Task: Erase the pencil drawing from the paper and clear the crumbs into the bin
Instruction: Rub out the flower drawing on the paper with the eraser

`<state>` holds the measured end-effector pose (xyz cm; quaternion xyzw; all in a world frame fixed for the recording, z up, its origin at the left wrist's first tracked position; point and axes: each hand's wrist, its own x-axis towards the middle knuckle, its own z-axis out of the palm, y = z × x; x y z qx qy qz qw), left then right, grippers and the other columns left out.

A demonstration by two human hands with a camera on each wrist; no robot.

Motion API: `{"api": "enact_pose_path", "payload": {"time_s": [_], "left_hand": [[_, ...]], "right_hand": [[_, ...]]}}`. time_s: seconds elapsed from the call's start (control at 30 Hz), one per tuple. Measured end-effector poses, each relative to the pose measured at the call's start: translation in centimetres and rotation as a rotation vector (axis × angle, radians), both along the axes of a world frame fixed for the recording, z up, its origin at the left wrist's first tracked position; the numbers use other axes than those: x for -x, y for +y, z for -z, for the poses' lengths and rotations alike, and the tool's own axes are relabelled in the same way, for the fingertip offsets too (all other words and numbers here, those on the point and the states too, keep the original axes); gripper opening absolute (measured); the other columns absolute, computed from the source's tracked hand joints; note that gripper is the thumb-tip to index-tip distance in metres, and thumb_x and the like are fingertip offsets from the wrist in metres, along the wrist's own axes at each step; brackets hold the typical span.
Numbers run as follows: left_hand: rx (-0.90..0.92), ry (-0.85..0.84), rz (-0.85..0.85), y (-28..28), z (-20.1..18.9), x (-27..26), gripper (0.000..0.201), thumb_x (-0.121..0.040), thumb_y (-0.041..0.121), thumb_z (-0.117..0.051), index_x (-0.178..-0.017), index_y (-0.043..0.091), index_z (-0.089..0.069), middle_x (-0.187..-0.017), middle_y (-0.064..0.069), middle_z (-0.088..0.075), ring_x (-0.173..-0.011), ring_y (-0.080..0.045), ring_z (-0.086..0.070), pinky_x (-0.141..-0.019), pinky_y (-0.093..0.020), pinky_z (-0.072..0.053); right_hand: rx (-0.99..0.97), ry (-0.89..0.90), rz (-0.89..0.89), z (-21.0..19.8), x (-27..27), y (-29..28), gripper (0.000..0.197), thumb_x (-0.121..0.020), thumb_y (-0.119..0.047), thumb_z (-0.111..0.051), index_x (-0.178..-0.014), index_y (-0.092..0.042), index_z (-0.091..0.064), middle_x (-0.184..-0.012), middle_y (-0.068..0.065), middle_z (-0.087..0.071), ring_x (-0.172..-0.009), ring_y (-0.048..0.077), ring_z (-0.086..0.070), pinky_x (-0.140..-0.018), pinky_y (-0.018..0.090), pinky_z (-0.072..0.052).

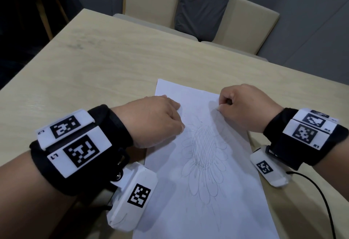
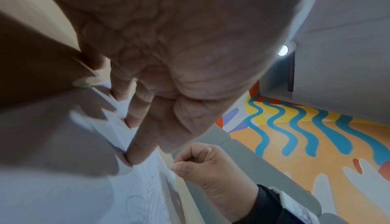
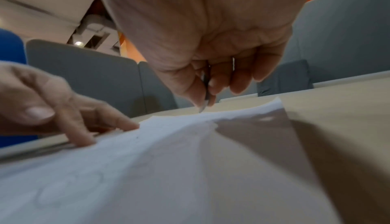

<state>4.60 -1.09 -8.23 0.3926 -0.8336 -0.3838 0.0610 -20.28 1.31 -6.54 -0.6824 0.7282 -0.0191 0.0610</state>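
On the wooden table (image 1: 105,53), at about 6 o'clock from its centre in my head view, lies the paper (image 1: 222,197) with the pencil drawing (image 1: 204,155), a flower with a hatched middle and petals, still dark and whole. My left hand (image 1: 154,119) sits at 9 o'clock of the sheet, its fingers (image 2: 139,150) straight and spread, tips pressing the paper flat near its far left edge. My right hand (image 1: 243,104) is at 1 o'clock of the drawing, fingers curled together and pinching a thin flat eraser (image 3: 203,105) between thumb and forefinger, its tip on or just above the paper near the far edge; I cannot tell which.

I judge the task barely begun. Only faint petal lines near the right hand look thinned, and no pile of crumbs shows yet. Nearly all the rubbing remains, then gathering the crumbs. No bin appears in any view, so that step is wholly ahead.
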Motion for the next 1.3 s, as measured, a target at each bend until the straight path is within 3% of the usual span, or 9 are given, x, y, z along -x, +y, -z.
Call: {"api": "enact_pose_path", "payload": {"time_s": [0.17, 0.3, 0.37, 0.5, 0.6, 0.7, 0.8, 0.97, 1.3], "left_hand": [[-0.013, -0.007, 0.014, 0.0, 0.0, 0.1, 0.036, -0.095, 0.031, -0.051, -0.104, 0.001, -0.07, -0.101, 0.013, -0.04, -0.099, 0.03, -0.014, -0.076, 0.012, -0.018], [-0.027, -0.019, 0.011, 0.1, -0.2, 0.0, 0.035, -0.096, 0.031, -0.052, -0.106, 0.003, -0.072, -0.113, 0.013, -0.051, -0.129, 0.021, -0.017, -0.078, 0.011, -0.019], [-0.028, -0.032, 0.009, 0.2, -0.3, -0.1, 0.035, -0.096, 0.032, -0.052, -0.107, 0.008, -0.073, -0.13, 0.017, -0.053, -0.14, 0.014, -0.014, -0.083, -0.001, -0.026], [-0.041, -0.033, 0.004, 0.2, -0.3, -0.1, 0.037, -0.096, 0.033, -0.051, -0.106, 0.003, -0.071, -0.118, 0.009, -0.056, -0.127, 0.023, -0.016, -0.078, 0.01, -0.02], [-0.01, -0.045, 0.017, 0.2, -0.4, 0.0, 0.034, -0.095, 0.032, -0.052, -0.106, 0.009, -0.074, -0.14, 0.019, -0.051, -0.134, 0.019, -0.014, -0.095, -0.012, -0.026], [-0.011, -0.057, 0.023, 0.4, -0.6, -0.1, 0.032, -0.095, 0.033, -0.053, -0.109, 0.015, -0.076, -0.157, 0.02, -0.034, -0.146, 0.01, -0.007, -0.102, -0.015, -0.018], [-0.016, -0.064, 0.02, 0.3, -0.5, -0.1, 0.032, -0.095, 0.033, -0.053, -0.108, 0.013, -0.076, -0.156, 0.021, -0.035, -0.146, 0.01, -0.007, -0.1, -0.014, -0.018], [-0.014, -0.064, 0.018, 0.3, -0.5, 0.0, 0.033, -0.095, 0.033, -0.053, -0.108, 0.013, -0.076, -0.155, 0.021, -0.036, -0.146, 0.01, -0.007, -0.098, -0.012, -0.017], [-0.027, -0.065, 0.014, 0.4, -0.6, -0.1, 0.032, -0.096, 0.032, -0.053, -0.109, 0.013, -0.076, -0.152, 0.02, -0.042, -0.145, 0.012, -0.008, -0.095, -0.011, -0.02]], "right_hand": [[0.005, -0.061, -0.007, -0.5, -0.8, 0.2, 0.013, -0.086, -0.019, -0.06, -0.073, -0.022, -0.064, -0.07, -0.007, -0.065, -0.07, 0.012, -0.058, -0.061, 0.03, -0.047], [-0.049, 0.01, -0.044, 0.3, -0.9, -0.5, 0.014, -0.088, -0.02, -0.06, -0.074, -0.021, -0.063, -0.073, -0.005, -0.066, -0.075, 0.017, -0.058, -0.068, 0.035, -0.051], [-0.023, 0.054, -0.016, 0.3, -0.4, -0.8, 0.016, -0.087, -0.019, -0.059, -0.071, -0.022, -0.06, -0.072, -0.005, -0.064, -0.077, 0.019, -0.056, -0.068, 0.036, -0.049], [-0.029, 0.004, -0.069, 0.4, -1.1, -0.3, 0.018, -0.087, -0.016, -0.057, -0.07, -0.023, -0.059, -0.071, -0.007, -0.064, -0.076, 0.012, -0.05, -0.065, 0.032, -0.044], [-0.024, 0.026, -0.067, 0.5, -0.7, -0.4, 0.017, -0.087, -0.017, -0.058, -0.07, -0.022, -0.059, -0.07, -0.007, -0.064, -0.076, 0.016, -0.051, -0.065, 0.032, -0.044], [0.003, 0.028, -0.033, 0.5, -0.1, -0.7, 0.018, -0.086, -0.017, -0.058, -0.069, -0.022, -0.058, -0.07, -0.006, -0.064, -0.076, 0.018, -0.052, -0.065, 0.033, -0.046], [-0.015, -0.013, -0.087, 0.8, -0.8, -0.3, 0.018, -0.086, -0.017, -0.058, -0.069, -0.023, -0.059, -0.069, -0.006, -0.065, -0.073, 0.009, -0.051, -0.062, 0.031, -0.044], [-0.009, 0.051, -0.041, 0.7, 0.2, -0.7, 0.018, -0.085, -0.018, -0.057, -0.068, -0.023, -0.057, -0.069, -0.007, -0.063, -0.079, 0.021, -0.052, -0.065, 0.031, -0.042], [-0.038, 0.082, -0.031, 0.5, 1.0, -0.4, 0.02, -0.087, -0.02, -0.057, -0.068, -0.025, -0.057, -0.07, -0.008, -0.063, -0.081, 0.019, -0.052, -0.067, 0.031, -0.039]]}}
